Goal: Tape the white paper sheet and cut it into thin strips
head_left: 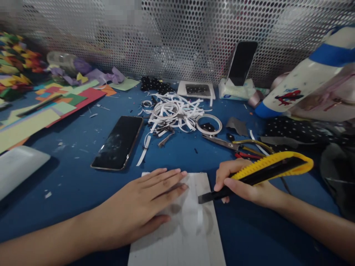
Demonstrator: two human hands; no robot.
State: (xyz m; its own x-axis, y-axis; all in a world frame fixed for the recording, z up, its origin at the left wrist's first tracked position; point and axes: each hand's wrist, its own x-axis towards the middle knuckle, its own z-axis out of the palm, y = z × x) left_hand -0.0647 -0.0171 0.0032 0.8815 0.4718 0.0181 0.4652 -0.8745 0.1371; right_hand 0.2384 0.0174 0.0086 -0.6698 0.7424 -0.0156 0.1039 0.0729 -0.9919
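My left hand [152,203] lies flat with its fingers stretched across a white, card-like sheet [191,240] on the blue table. A paler strip shows along the sheet's right part. My right hand [244,186] is wrapped around a yellow and black utility knife [273,168]. Its blade points left, over the right side of the sheet near the fingertips of my left hand. Whether the blade touches the surface, I cannot tell.
A phone [118,143] lies left of the sheet. Beyond are shredded white strips [177,111], a tape roll [209,124] and scissors [223,142]. Coloured papers [41,120] spread at the left. A Spider-Man bottle [299,79] leans at the right; another phone [242,62] stands behind.
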